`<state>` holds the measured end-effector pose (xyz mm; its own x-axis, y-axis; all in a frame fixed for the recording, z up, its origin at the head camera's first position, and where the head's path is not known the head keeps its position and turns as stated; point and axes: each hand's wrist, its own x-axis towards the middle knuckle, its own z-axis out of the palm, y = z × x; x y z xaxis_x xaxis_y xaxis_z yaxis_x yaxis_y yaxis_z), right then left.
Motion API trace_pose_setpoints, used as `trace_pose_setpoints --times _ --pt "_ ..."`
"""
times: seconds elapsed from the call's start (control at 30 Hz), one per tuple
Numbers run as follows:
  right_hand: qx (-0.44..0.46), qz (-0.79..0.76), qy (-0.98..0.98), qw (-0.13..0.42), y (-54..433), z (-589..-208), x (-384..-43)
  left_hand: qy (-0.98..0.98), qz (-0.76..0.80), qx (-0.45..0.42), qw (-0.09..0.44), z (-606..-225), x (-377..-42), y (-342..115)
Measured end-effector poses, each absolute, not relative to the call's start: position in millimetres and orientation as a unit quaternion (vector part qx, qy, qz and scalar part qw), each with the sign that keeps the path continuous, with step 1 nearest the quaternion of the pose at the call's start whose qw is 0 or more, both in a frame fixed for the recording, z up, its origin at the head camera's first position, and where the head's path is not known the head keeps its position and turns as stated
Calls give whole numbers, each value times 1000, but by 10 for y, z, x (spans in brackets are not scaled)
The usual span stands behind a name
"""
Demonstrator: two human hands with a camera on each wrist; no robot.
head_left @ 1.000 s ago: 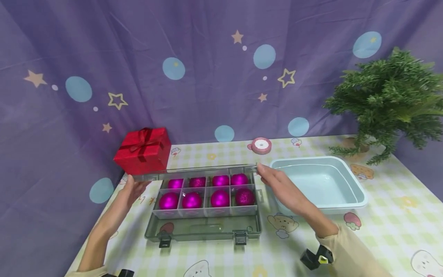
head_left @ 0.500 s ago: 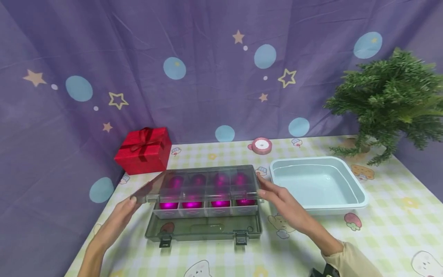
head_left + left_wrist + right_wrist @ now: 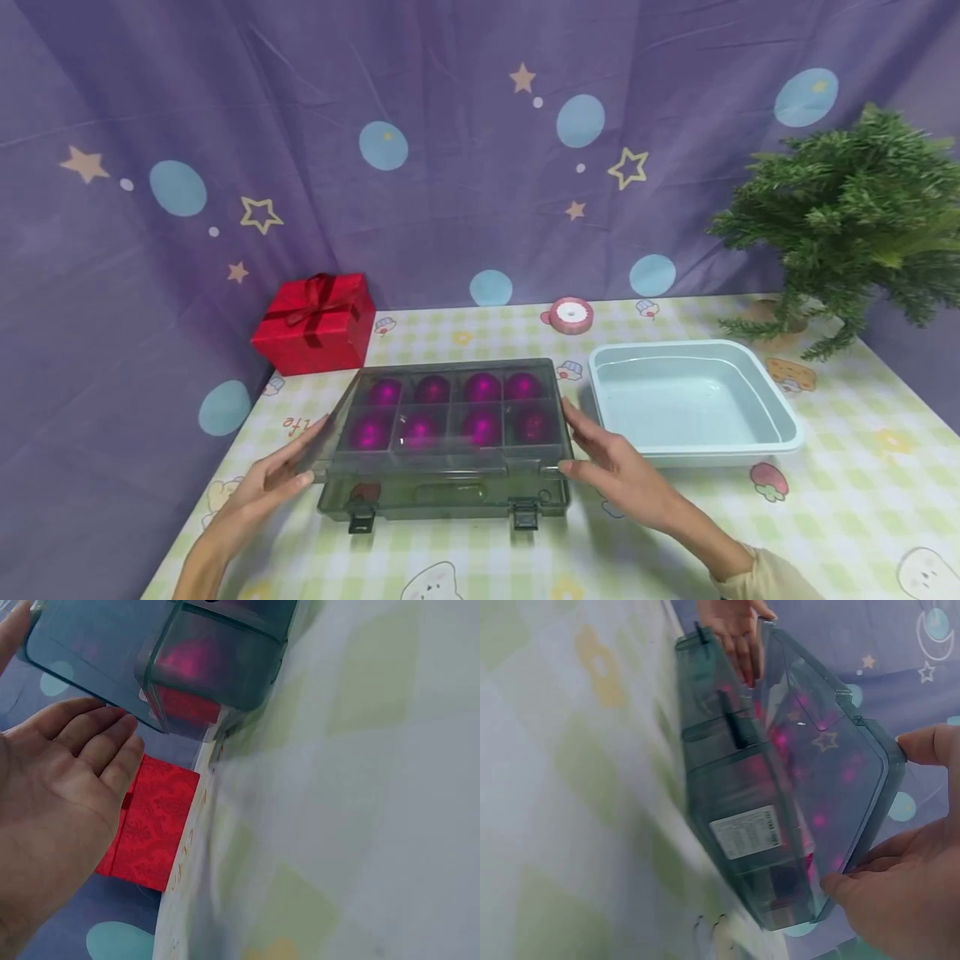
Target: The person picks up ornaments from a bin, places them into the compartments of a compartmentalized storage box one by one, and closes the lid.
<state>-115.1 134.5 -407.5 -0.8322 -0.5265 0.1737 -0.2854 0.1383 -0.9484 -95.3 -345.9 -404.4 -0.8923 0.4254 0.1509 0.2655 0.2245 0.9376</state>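
A grey translucent plastic storage box (image 3: 408, 500) lies on the table, with several magenta Christmas baubles (image 3: 482, 428) showing through its hinged lid (image 3: 461, 460). The lid is tilted low over the compartments, and a gap shows along its front in the right wrist view. My left hand (image 3: 258, 493) is at the lid's left side, fingers extended, thumb tip at the front corner; in the left wrist view its straight fingertips (image 3: 124, 724) meet the edge. On the other side my right hand (image 3: 626, 475) holds the lid's right edge between thumb and fingers. Two latches (image 3: 525, 515) hang down in front.
A pale blue basin (image 3: 750, 450) stands right of the box. Behind are a red gift box (image 3: 318, 325) and a ribbon roll (image 3: 572, 316). A small artificial Christmas tree (image 3: 847, 217) is at the back right. A purple curtain (image 3: 450, 217) hangs behind the table.
The lid has swung down and forward from nearly upright to low over the baubles. Both hands have come down and nearer along with it. The box's base has stayed put.
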Motion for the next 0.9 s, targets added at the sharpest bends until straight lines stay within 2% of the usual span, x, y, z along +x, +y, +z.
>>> trace_pose_setpoints --times 0.33,0.73,0.9 --pt "-262 -533 802 57 1327 -4189 -1060 799 571 127 140 -4066 -848 -3423" --pt "-262 -461 847 41 1296 -4289 -1025 835 522 114 131 -4108 -792 -3386" --pt "-259 -449 853 56 1304 -4306 -1006 834 522 127 124 -4118 -795 -3381"
